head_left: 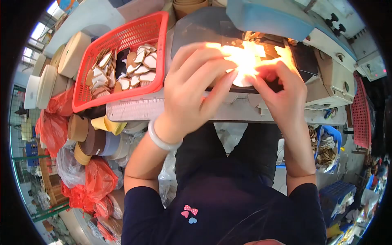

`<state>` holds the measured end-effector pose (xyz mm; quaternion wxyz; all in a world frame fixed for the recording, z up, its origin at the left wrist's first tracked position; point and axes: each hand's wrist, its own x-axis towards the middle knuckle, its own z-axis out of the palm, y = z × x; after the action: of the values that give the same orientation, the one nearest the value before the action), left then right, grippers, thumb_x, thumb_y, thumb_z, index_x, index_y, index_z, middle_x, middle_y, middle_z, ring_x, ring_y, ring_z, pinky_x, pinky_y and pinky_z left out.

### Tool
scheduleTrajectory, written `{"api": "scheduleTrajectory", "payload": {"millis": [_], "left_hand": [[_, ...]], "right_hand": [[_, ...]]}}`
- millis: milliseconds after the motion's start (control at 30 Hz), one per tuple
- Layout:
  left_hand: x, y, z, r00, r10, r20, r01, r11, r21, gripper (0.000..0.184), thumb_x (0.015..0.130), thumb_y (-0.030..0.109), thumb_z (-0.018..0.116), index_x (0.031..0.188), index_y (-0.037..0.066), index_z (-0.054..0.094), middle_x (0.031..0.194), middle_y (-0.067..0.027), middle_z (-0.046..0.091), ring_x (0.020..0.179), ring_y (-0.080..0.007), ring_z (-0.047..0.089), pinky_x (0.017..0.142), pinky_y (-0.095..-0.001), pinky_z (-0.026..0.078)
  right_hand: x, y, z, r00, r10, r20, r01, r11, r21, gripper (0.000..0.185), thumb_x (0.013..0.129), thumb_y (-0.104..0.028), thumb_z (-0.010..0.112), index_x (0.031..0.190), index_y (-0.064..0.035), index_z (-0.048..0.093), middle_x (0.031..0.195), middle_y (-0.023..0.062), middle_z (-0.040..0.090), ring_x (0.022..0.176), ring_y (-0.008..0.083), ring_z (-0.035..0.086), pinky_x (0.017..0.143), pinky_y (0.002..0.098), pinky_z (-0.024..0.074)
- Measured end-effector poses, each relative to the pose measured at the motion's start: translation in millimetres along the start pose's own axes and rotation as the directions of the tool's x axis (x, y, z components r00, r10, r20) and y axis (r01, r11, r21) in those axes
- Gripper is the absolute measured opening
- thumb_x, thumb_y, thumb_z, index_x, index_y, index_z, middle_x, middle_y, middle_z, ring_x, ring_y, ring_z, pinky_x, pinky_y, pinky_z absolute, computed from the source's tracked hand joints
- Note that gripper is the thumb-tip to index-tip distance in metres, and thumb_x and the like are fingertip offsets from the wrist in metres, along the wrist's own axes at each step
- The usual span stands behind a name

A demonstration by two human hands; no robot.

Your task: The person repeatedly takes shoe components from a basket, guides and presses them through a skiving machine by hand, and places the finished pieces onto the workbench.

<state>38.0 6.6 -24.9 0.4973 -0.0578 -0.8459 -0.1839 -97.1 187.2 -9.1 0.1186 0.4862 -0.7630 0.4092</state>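
Observation:
Both of my hands meet at a brightly lit spot on the machine (204,30). My left hand (200,81), with a pale bangle (160,138) at the wrist, has its thumb and fingertips pinched together at the glare. From the right, my right hand (281,87) pinches with thumb and forefinger close to the left fingertips. Between them a small pale piece (241,79) shows, its outline washed out by the light. A red basket (126,96) of white and brown cut pieces (141,67) stands left of my left hand.
Rolls of tape or strip (48,85) stack at the far left, above red plastic bags (98,179). The table edge with a ruler (136,109) runs before my lap. A blue-grey machine head (269,18) overhangs the work spot. Blue crates (337,196) stand low right.

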Motion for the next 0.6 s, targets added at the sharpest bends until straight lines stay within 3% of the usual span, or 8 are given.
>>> {"api": "scheduleTrajectory", "payload": {"millis": [33,67,167,200,300,400,600], "left_hand": [[10.9,-9.1,6.2,0.999,0.010,0.054,-0.009,1.000,-0.014,0.020,0.089,0.006,0.078,0.108,0.003,0.077,0.112,-0.0120,0.076,0.103,-0.0343,0.067,0.091,-0.0422,0.056],[18.1,-13.1,9.4,0.994,0.018,0.108,-0.016,1.000,-0.026,0.018,0.089,0.007,0.079,0.107,0.004,0.078,0.113,-0.0108,0.077,0.103,-0.0342,0.067,0.092,-0.0423,0.056],[27.0,-11.6,10.7,0.957,-0.102,0.273,0.102,0.995,0.016,0.018,0.092,0.010,0.079,0.107,0.001,0.079,0.114,-0.0136,0.078,0.109,-0.0333,0.070,0.097,-0.0423,0.055],[28.7,-12.3,11.0,0.958,-0.081,0.275,0.071,0.996,0.047,0.021,0.093,0.014,0.078,0.111,0.002,0.079,0.115,-0.0136,0.078,0.109,-0.0324,0.070,0.097,-0.0423,0.056],[33.6,-12.7,14.1,0.952,-0.103,0.288,0.086,0.994,0.070,0.021,0.093,0.012,0.078,0.112,0.002,0.079,0.115,-0.0123,0.078,0.108,-0.0324,0.070,0.096,-0.0426,0.056],[36.2,-17.4,16.2,0.953,-0.023,0.302,-0.007,0.995,0.096,0.019,0.094,0.011,0.077,0.111,0.002,0.079,0.114,-0.0111,0.076,0.107,-0.0320,0.069,0.094,-0.0425,0.056],[43.7,-17.6,16.1,0.936,0.005,0.351,-0.050,0.992,0.118,0.020,0.094,0.009,0.076,0.113,0.002,0.078,0.112,-0.0103,0.073,0.104,-0.0316,0.067,0.093,-0.0428,0.055]], "right_hand": [[4.3,4.9,3.6,1.000,0.001,0.000,-0.001,0.999,-0.052,0.018,0.086,-0.012,0.090,0.097,-0.0049,0.077,0.085,0.0048,0.071,0.074,0.0169,0.062,0.069,0.0307,0.0514],[6.6,12.5,6.7,0.991,-0.118,-0.059,0.113,0.990,-0.081,0.018,0.087,-0.014,0.088,0.101,-0.0053,0.080,0.090,0.0079,0.073,0.080,0.0227,0.067,0.075,0.0345,0.0543],[14.9,20.8,10.5,0.965,-0.255,-0.063,0.242,0.956,-0.166,0.017,0.087,-0.021,0.086,0.097,-0.0087,0.080,0.094,0.0061,0.073,0.092,0.0282,0.069,0.083,0.0406,0.0542],[12.8,22.1,10.4,0.972,-0.230,-0.042,0.221,0.962,-0.161,0.016,0.088,-0.019,0.084,0.099,-0.0083,0.081,0.103,0.0066,0.074,0.100,0.0298,0.068,0.090,0.0420,0.0529],[17.2,23.4,10.5,0.957,-0.285,-0.059,0.273,0.949,-0.159,0.016,0.090,-0.019,0.082,0.102,-0.0079,0.081,0.106,0.0064,0.076,0.099,0.0294,0.069,0.089,0.0420,0.0534],[21.7,23.2,10.1,0.954,-0.296,-0.047,0.286,0.946,-0.153,0.018,0.092,-0.019,0.081,0.105,-0.0069,0.081,0.111,0.0063,0.078,0.100,0.0286,0.069,0.091,0.0421,0.0532],[24.0,24.3,9.7,0.966,-0.259,-0.026,0.253,0.957,-0.140,0.020,0.093,-0.020,0.080,0.108,-0.0055,0.080,0.112,0.0061,0.079,0.101,0.0279,0.069,0.095,0.0424,0.0527]]}}
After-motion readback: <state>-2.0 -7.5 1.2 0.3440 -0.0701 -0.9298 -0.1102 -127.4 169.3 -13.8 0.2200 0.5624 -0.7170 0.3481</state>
